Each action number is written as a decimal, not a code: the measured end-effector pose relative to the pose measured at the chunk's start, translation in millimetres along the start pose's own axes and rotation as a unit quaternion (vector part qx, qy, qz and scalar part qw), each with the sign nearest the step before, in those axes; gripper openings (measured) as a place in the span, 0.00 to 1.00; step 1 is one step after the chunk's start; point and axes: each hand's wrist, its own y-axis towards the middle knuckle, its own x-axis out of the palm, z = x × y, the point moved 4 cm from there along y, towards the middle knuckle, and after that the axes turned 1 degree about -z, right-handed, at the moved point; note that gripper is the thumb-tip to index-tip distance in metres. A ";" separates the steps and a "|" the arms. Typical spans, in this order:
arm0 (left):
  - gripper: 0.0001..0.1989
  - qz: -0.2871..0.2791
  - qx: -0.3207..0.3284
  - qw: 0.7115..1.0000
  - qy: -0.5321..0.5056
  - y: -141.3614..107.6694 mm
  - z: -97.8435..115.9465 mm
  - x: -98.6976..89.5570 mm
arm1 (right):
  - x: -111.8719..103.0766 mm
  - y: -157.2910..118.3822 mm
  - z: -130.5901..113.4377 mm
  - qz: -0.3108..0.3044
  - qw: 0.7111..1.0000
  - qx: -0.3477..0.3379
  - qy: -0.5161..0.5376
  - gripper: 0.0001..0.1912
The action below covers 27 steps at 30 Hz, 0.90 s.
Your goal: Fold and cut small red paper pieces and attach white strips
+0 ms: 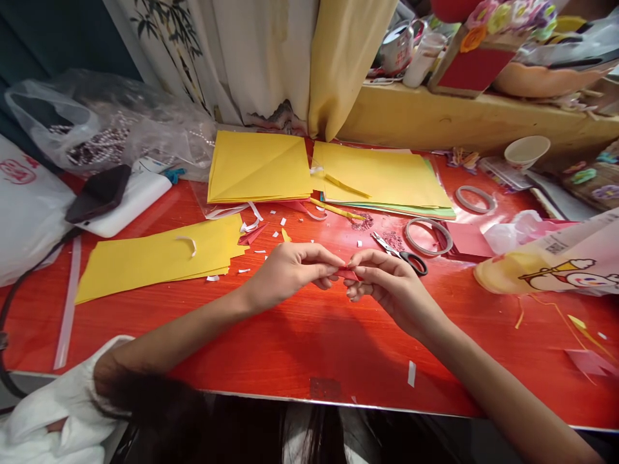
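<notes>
A small folded piece of red paper point(347, 274) is pinched between my two hands above the red table point(271, 348). My left hand point(294, 269) grips its left end with thumb and forefinger. At its right end, my right hand point(387, 278) holds on the same way, other fingers curled below. Much of the paper is covered by my fingertips. Just beyond my right hand lie scissors point(412, 260) with black handles. A folded red paper scrap point(251, 234) and tiny white snippets lie past my left hand.
Stacks of yellow paper point(261, 164) lie at the back, with another yellow pile point(159, 258) at left. Tape rolls point(428, 236), red paper squares point(469, 240) and a drink cup point(503, 270) stand at right. A phone point(99, 196) rests on a white box at left.
</notes>
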 end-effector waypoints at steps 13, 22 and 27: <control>0.14 -0.040 -0.029 0.998 -0.041 -0.6 3.9 4.3 | -2.4 -1.2 1.4 0.013 1.000 0.016 0.002 0.07; 0.05 -0.003 -0.071 0.992 -0.107 -0.8 -0.3 4.9 | -0.3 -0.4 6.2 -0.007 1.000 0.006 0.030 0.05; 0.05 0.022 -0.075 0.990 -0.117 1.5 -2.6 1.9 | -0.6 2.7 10.4 0.001 0.999 0.012 0.051 0.04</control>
